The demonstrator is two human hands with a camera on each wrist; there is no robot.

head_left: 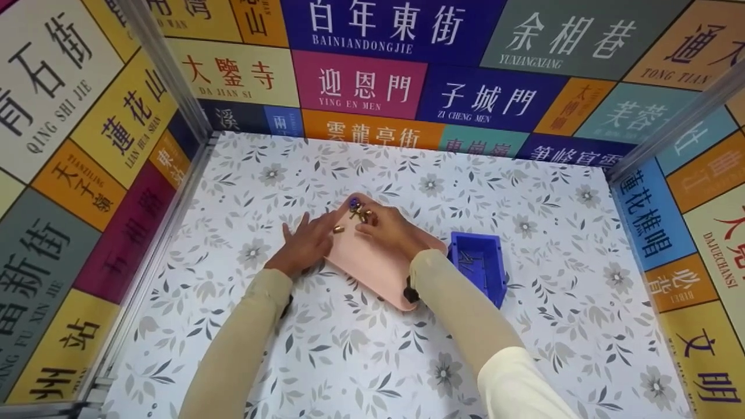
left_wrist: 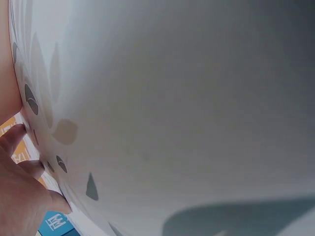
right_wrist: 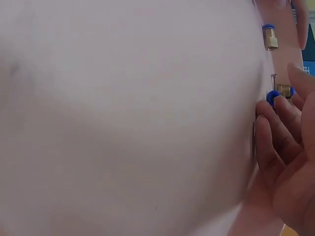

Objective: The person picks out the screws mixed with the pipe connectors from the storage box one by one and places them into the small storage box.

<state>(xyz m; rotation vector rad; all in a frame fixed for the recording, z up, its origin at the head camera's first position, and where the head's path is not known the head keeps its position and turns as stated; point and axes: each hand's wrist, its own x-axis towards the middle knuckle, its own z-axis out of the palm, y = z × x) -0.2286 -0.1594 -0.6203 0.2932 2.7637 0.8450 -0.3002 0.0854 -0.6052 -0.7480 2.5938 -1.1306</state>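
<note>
A pink tray [head_left: 372, 270] lies on the flowered table. Several brass fittings with blue caps [head_left: 356, 209] are heaped at its far corner, and one single fitting [head_left: 339, 229] lies apart from them. My left hand [head_left: 305, 241] rests flat at the tray's left edge, its straight fingers pointing toward the single fitting. My right hand [head_left: 387, 228] is on the tray at the heap. In the right wrist view its fingertips [right_wrist: 275, 118] and thumb close round a blue-capped fitting [right_wrist: 281, 91], with another fitting [right_wrist: 269, 38] lying beyond. The left wrist view shows only my left hand [left_wrist: 19, 191] against the table.
A blue bin [head_left: 492, 279] with a few dark small parts inside stands just right of the tray, close to my right forearm. Walls with coloured street-name panels [head_left: 361, 84] enclose the table on the left, back and right.
</note>
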